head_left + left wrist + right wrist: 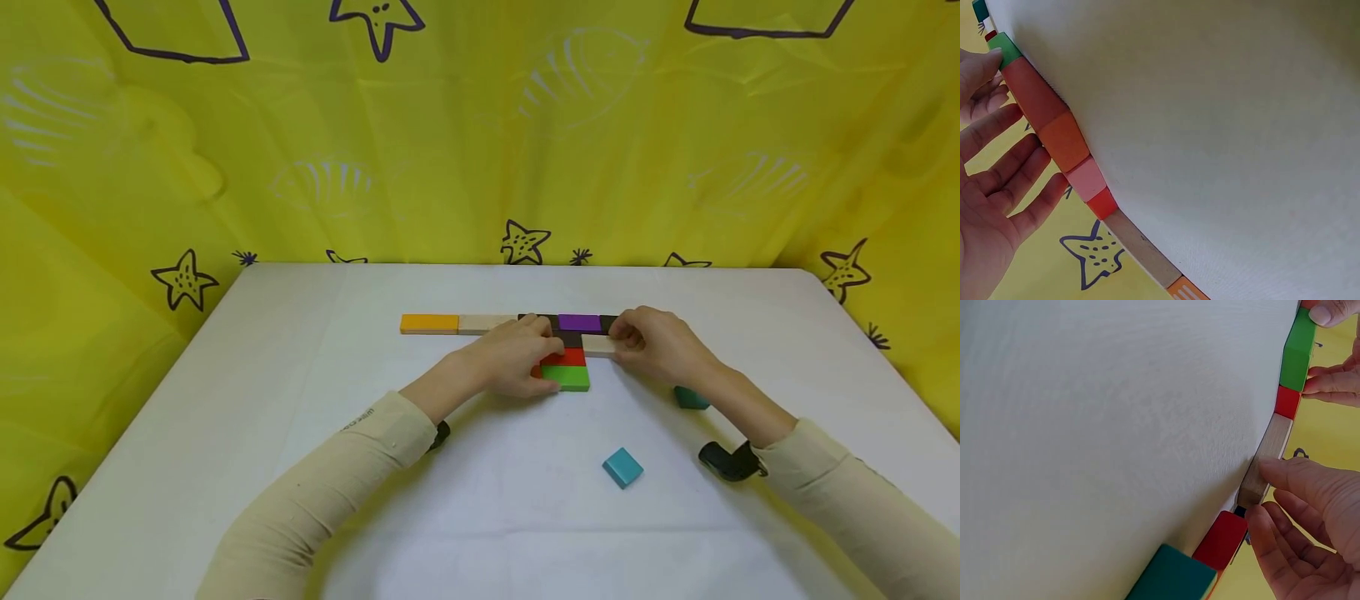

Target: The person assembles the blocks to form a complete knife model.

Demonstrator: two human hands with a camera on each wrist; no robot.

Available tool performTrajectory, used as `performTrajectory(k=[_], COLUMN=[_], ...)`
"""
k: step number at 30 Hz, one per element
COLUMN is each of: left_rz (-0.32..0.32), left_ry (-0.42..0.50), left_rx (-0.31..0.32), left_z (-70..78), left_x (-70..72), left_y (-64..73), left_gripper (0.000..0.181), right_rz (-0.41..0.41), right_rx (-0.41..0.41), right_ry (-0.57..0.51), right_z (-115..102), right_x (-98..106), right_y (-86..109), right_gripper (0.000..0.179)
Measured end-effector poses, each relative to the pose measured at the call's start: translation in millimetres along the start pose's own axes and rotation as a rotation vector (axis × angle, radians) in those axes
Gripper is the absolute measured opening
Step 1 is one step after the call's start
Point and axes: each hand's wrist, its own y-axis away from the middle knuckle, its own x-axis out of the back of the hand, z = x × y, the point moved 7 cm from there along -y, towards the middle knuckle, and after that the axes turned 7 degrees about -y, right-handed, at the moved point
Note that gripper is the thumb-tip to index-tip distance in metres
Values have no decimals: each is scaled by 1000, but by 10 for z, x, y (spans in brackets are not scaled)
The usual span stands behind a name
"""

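Note:
My left hand [516, 354] lies over a flat arrangement of coloured blocks, its thumb at the green block [567, 379] and its fingers reaching over a red block [573, 357]. In the left wrist view its fingers rest along an orange block [1064, 141] and a pink block [1087, 179], both covered by the hand in the head view. My right hand [663, 343] pinches the right end of a plain wooden block [597, 346] between thumb and fingers. That block lies beside a dark block [571, 338], just below the back row.
The back row holds an orange block [429, 323], another plain wooden block [486, 324], and a purple block [579, 322] between dark ones. A light teal block [622, 467] lies loose in front; a dark teal block [690, 398] sits beneath my right forearm. A yellow curtain [450, 125] hangs behind the white table [337, 467].

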Motion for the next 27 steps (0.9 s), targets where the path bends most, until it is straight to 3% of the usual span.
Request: performTrajectory(k=[14,27], left_rz=[-4,-2], left_ry=[2,-2], left_rx=[6,8], left_z=[2,16], left_x=[2,21], left_y=[-12,8], left_gripper=[48,47], right_rz=[21,39], right_rx=[-22,-87], right_ry=[-14,-14], right_z=[28,196], right_x=[2,216], right_y=[-29,172], right_gripper=[18,21])
